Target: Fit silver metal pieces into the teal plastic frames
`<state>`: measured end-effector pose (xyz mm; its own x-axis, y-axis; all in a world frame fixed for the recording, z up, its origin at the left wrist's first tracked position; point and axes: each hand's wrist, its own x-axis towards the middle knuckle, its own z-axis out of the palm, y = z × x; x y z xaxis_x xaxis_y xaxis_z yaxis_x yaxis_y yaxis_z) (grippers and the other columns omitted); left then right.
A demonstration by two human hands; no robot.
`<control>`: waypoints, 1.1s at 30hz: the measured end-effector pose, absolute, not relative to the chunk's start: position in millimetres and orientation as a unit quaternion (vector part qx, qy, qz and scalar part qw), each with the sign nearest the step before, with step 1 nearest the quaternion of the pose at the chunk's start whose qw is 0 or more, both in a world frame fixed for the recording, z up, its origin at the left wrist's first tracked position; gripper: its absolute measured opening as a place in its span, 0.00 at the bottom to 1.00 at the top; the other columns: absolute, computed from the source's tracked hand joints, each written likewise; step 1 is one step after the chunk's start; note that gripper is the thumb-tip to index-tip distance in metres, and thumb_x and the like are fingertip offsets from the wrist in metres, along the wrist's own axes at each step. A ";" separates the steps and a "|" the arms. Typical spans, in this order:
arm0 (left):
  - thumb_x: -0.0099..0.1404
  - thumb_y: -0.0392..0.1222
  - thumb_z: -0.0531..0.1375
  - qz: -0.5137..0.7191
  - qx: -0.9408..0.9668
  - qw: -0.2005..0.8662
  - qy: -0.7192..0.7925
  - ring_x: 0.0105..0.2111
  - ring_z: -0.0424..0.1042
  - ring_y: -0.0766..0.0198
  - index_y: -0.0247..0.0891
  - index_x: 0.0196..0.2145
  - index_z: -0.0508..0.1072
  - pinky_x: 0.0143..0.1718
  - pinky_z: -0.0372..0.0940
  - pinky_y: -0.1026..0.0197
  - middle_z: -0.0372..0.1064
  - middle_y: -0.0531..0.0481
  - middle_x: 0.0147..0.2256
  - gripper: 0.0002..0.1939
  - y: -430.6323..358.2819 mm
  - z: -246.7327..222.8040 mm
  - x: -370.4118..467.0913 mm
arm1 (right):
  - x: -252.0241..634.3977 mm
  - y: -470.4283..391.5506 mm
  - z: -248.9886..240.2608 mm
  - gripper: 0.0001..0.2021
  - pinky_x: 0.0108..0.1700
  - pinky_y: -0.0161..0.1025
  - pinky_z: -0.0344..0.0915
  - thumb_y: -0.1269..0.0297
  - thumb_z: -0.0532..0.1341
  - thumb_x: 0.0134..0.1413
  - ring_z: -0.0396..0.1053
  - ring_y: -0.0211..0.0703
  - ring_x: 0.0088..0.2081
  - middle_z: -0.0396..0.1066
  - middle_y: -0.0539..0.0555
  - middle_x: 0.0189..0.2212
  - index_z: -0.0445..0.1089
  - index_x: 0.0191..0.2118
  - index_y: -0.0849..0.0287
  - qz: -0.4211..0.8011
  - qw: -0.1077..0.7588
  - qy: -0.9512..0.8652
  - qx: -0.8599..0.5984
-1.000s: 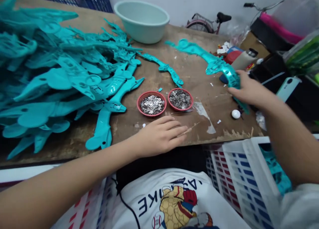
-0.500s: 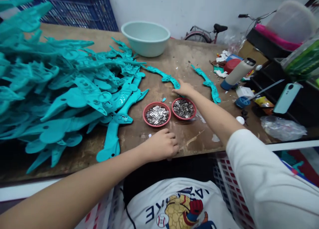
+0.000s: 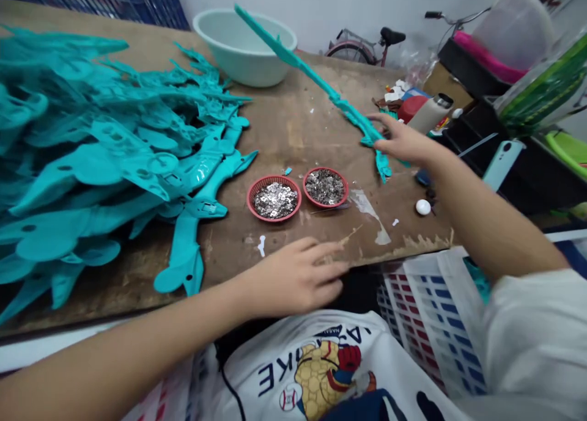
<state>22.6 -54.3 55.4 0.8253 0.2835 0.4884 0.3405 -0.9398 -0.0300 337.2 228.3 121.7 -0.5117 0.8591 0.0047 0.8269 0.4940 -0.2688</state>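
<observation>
My right hand (image 3: 398,141) grips a long teal plastic piece (image 3: 316,79) near its right end; the piece slants up to the left, its tip over the pale bowl. Beneath that hand, part of another teal piece (image 3: 382,166) shows. My left hand (image 3: 305,275) is at the table's front edge, fingers apart, with nothing in it. Between the hands and the big teal pile (image 3: 137,152) stand two red baskets, the left one (image 3: 274,199) with shiny metal bits, the right one (image 3: 325,187) with darker ones.
A pale green bowl (image 3: 247,48) stands at the back. On the right are a bottle (image 3: 431,113), a white round cap (image 3: 423,207), and black trays with a pale phone-like object (image 3: 503,164). White crates (image 3: 431,311) stand below the front edge.
My right hand has moved right and lifted the teal piece that lay behind the baskets. My left hand's fingers have spread. The view has shifted.
</observation>
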 end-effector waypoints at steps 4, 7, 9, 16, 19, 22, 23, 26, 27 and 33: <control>0.87 0.47 0.62 -0.279 -0.952 0.007 -0.123 0.73 0.74 0.53 0.57 0.53 0.89 0.68 0.74 0.48 0.80 0.62 0.69 0.13 -97.2 79.1 45.9 | 406.8 127.6 123.1 0.37 0.69 0.52 0.71 0.61 0.60 0.78 0.73 0.59 0.64 0.69 0.66 0.69 0.57 0.86 0.54 0.274 -0.015 -0.900 -0.338; 0.87 0.47 0.60 -0.223 -0.960 0.020 -0.170 0.77 0.71 0.52 0.58 0.68 0.83 0.74 0.72 0.45 0.74 0.59 0.75 0.19 -104.3 60.2 50.5 | 412.0 66.2 87.1 0.39 0.74 0.60 0.69 0.66 0.63 0.72 0.71 0.64 0.69 0.66 0.67 0.69 0.61 0.85 0.49 0.312 -0.112 -0.892 -0.308; 0.84 0.45 0.64 -0.143 -0.960 0.018 -0.240 0.78 0.70 0.44 0.49 0.77 0.76 0.75 0.71 0.38 0.69 0.47 0.79 0.27 -97.2 32.4 45.1 | 397.3 46.2 60.4 0.40 0.73 0.65 0.70 0.72 0.64 0.68 0.71 0.67 0.68 0.66 0.70 0.67 0.64 0.84 0.53 0.266 -0.154 -0.897 -0.317; 0.69 0.55 0.80 0.058 -0.928 -0.070 -0.362 0.83 0.56 0.23 0.36 0.83 0.66 0.80 0.62 0.22 0.51 0.28 0.84 0.54 -75.3 -21.2 21.0 | 310.0 94.0 51.5 0.22 0.71 0.65 0.70 0.63 0.61 0.85 0.70 0.71 0.69 0.73 0.72 0.68 0.77 0.75 0.59 0.105 -0.067 -0.939 -0.322; 0.78 0.54 0.72 0.036 -0.925 -0.090 -0.367 0.83 0.58 0.26 0.37 0.83 0.66 0.80 0.64 0.26 0.57 0.29 0.83 0.45 -69.0 -4.6 20.5 | 272.4 135.4 56.3 0.16 0.69 0.56 0.70 0.68 0.61 0.85 0.75 0.65 0.65 0.81 0.66 0.62 0.83 0.65 0.60 0.076 -0.040 -0.923 -0.374; 0.85 0.49 0.61 0.000 -0.913 -0.111 -0.393 0.83 0.59 0.32 0.32 0.80 0.69 0.80 0.67 0.33 0.64 0.29 0.80 0.33 -51.5 17.2 13.1 | 246.6 161.1 45.7 0.12 0.66 0.51 0.71 0.66 0.66 0.84 0.78 0.64 0.64 0.84 0.63 0.60 0.86 0.61 0.60 0.077 -0.057 -0.903 -0.419; 0.86 0.48 0.58 -0.018 -0.904 -0.118 -0.410 0.83 0.59 0.33 0.30 0.79 0.70 0.81 0.67 0.33 0.65 0.28 0.79 0.31 -44.0 22.8 8.7 | 241.1 164.8 40.3 0.11 0.65 0.50 0.72 0.65 0.68 0.83 0.79 0.64 0.64 0.85 0.62 0.59 0.86 0.60 0.60 0.080 -0.058 -0.897 -0.432; 0.87 0.47 0.54 -0.069 -0.880 -0.132 -0.452 0.81 0.62 0.32 0.27 0.75 0.74 0.81 0.65 0.31 0.69 0.26 0.76 0.29 -24.0 29.2 -4.7 | 232.3 165.1 26.1 0.11 0.62 0.52 0.75 0.62 0.71 0.82 0.80 0.66 0.61 0.85 0.63 0.57 0.87 0.58 0.60 0.081 -0.053 -0.877 -0.470; 0.87 0.47 0.55 -0.076 -0.876 -0.134 -0.457 0.80 0.63 0.32 0.27 0.74 0.75 0.81 0.65 0.29 0.70 0.26 0.74 0.28 -19.7 27.8 -7.5 | 231.2 163.7 23.2 0.10 0.61 0.53 0.75 0.62 0.71 0.82 0.80 0.67 0.61 0.85 0.63 0.57 0.87 0.57 0.60 0.079 -0.051 -0.873 -0.479; 0.84 0.46 0.58 -0.033 -0.887 -0.119 -0.445 0.78 0.66 0.33 0.30 0.69 0.80 0.82 0.66 0.32 0.73 0.30 0.73 0.26 -18.3 17.8 -4.8 | 235.3 165.3 21.1 0.11 0.61 0.54 0.75 0.69 0.65 0.81 0.81 0.68 0.60 0.85 0.64 0.56 0.87 0.55 0.61 0.086 -0.029 -0.882 -0.461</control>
